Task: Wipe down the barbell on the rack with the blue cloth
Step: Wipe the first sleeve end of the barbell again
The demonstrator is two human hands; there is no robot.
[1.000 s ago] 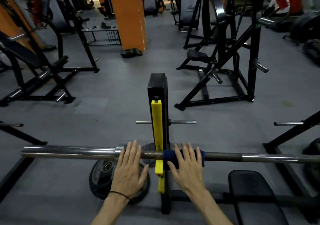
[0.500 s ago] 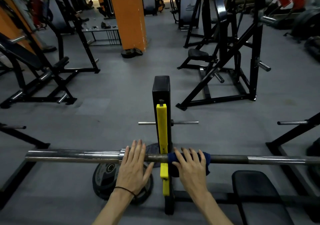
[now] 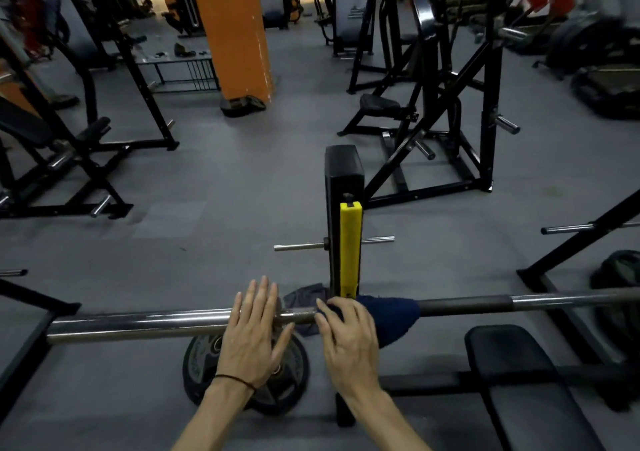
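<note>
A steel barbell lies across the rack at waist height, running from far left to far right. Its black rack upright with a yellow liner stands just behind it. A dark blue cloth is draped over the bar right of the upright. My right hand is on the cloth's left end, fingertips curled over the bar and gripping the cloth. My left hand lies flat on the bar's chrome sleeve, fingers straight and together.
A black weight plate lies on the grey floor below my left hand. A black bench pad sits at the lower right. Plate pegs stick out from the upright. Black machines and an orange pillar stand beyond.
My right hand has slid left along the bar toward the upright and its fingers have curled, so the cloth now trails to its right. My left hand stays flat on the sleeve.
</note>
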